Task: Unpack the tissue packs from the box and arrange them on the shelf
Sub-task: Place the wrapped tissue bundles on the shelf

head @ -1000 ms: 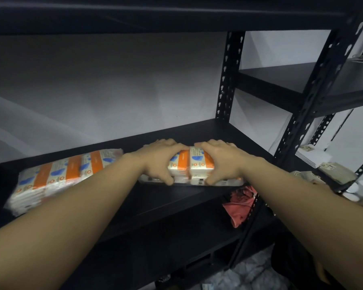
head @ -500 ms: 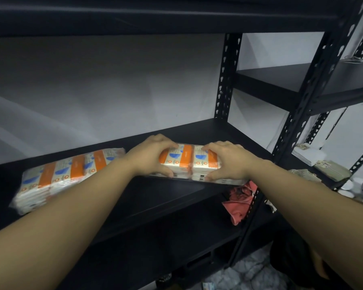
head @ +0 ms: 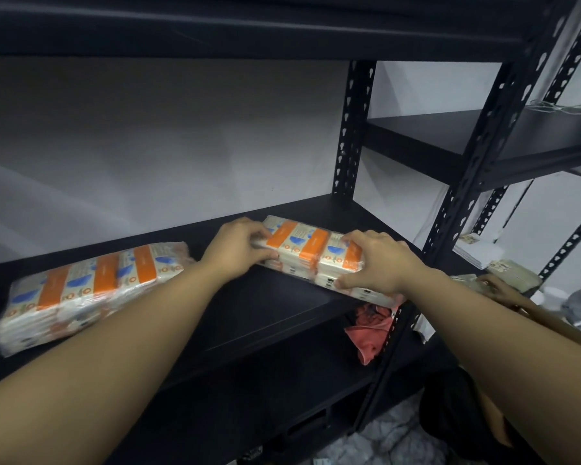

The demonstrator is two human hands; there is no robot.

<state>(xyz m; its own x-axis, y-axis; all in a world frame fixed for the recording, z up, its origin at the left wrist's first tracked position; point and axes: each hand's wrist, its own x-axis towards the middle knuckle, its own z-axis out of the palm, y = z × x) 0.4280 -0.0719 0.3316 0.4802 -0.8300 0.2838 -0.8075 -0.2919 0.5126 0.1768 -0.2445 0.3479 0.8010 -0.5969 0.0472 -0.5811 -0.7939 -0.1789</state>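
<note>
Both hands, the left hand (head: pixel 237 251) and the right hand (head: pixel 376 263), grip a soft orange-and-white plastic-wrapped tissue pack (head: pixel 311 251) by its ends on the black metal shelf (head: pixel 282 307); another wrapped tissue bundle (head: pixel 81 286) already lies well off to the left of the grip; the box is not in view, so I cannot tell how many are left.

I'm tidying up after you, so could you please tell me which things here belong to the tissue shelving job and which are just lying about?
Belongs to the job:
- tissue bundle, held by left hand and right hand
- second tissue bundle, lying on the shelf

Just lying about:
- red cloth on the lower level
- papers on the neighbouring rack
</note>
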